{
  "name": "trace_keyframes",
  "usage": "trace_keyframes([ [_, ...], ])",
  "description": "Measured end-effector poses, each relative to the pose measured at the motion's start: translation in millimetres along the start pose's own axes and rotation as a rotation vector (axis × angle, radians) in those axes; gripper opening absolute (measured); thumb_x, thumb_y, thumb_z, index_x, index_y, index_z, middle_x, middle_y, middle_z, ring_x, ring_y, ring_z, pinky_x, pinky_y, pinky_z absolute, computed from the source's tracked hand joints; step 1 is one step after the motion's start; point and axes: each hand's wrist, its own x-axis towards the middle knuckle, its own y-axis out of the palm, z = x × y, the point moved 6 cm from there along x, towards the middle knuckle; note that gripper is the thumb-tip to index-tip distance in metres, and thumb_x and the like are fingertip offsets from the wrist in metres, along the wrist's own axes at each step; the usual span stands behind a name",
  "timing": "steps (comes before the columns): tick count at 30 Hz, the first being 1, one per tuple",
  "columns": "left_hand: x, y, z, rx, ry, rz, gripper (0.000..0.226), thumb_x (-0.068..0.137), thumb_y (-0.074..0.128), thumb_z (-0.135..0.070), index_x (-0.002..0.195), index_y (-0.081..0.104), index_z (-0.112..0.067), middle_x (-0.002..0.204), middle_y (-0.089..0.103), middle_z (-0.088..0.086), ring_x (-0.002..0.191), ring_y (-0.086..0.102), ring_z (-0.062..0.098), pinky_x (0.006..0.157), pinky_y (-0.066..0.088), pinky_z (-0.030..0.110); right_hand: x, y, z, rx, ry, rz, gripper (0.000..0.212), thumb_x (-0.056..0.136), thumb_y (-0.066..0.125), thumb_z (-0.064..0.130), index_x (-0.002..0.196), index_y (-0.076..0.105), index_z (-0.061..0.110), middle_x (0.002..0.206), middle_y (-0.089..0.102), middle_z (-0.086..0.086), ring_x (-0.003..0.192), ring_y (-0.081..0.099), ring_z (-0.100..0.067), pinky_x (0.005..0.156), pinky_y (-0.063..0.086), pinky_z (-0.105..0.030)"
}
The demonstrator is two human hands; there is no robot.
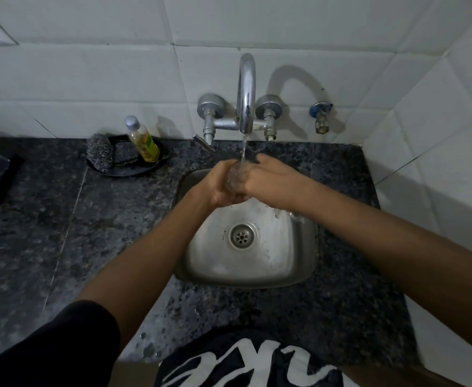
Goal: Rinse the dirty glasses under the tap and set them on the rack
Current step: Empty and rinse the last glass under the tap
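Both hands are cupping one clear glass [236,177] above the sink [299,263], the left hand [220,188] curling round its base and the right hand [268,174] wrapping its side, so the tap [246,93] stream is falling straight into it.

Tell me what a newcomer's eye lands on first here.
Both hands, left hand and right hand, wrap a clear glass in the stream from the chrome tap, above the steel sink. Next, the yellow bottle stands out, on a dark tray on the counter at left.
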Motion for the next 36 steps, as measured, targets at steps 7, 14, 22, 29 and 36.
trace_keyframes([
  [7,-7,6,-3,-0.174,0.131,0.054,0.047,0.105,0.039,-0.024,0.087,0.074,0.000,0.086,0.073,0.014,0.077,0.072,0.026,0.070,0.059,0.033,5,4,2,0.323,0.094,-0.014,0.019,0.100,0.065,0.029,0.116,0.059,0.022,0.127,0.061,-0.002,0.112,0.062,-0.022,0.091,0.057,-0.044],
  [14,-12,4,6,-0.115,0.055,0.141,0.050,0.101,0.053,-0.058,0.101,0.073,-0.012,0.084,0.070,0.003,0.064,0.060,0.016,0.060,0.053,0.028,-6,13,-8,0.288,0.192,-0.140,0.028,0.091,0.066,0.010,0.118,0.066,0.016,0.111,0.067,-0.006,0.101,0.065,-0.028,0.080,0.058,-0.046],
  [22,-24,-11,-5,0.006,0.235,0.094,0.051,0.108,0.049,-0.044,0.124,0.073,-0.001,0.121,0.073,0.019,0.106,0.071,0.030,0.090,0.058,0.042,-31,10,-4,0.526,0.522,-0.577,0.055,0.083,0.082,0.045,0.117,0.053,0.013,0.118,0.049,-0.004,0.109,0.049,-0.020,0.079,0.048,-0.027],
  [29,-35,-16,-21,0.286,0.437,-0.090,0.056,0.106,0.056,-0.043,0.104,0.073,0.011,0.097,0.073,0.026,0.077,0.072,0.029,0.064,0.057,0.033,-21,36,-9,0.570,0.577,-0.239,0.058,0.087,0.076,0.047,0.129,0.054,0.013,0.126,0.057,-0.009,0.115,0.057,-0.026,0.090,0.053,-0.043],
  [36,-49,-7,-27,0.279,0.541,-0.094,0.042,0.110,0.051,-0.042,0.085,0.066,-0.012,0.082,0.074,0.006,0.076,0.071,0.016,0.072,0.058,0.032,-15,42,-11,0.719,0.671,-0.192,0.053,0.077,0.083,0.044,0.115,0.060,0.015,0.106,0.067,-0.001,0.094,0.066,-0.021,0.072,0.052,-0.034],
])
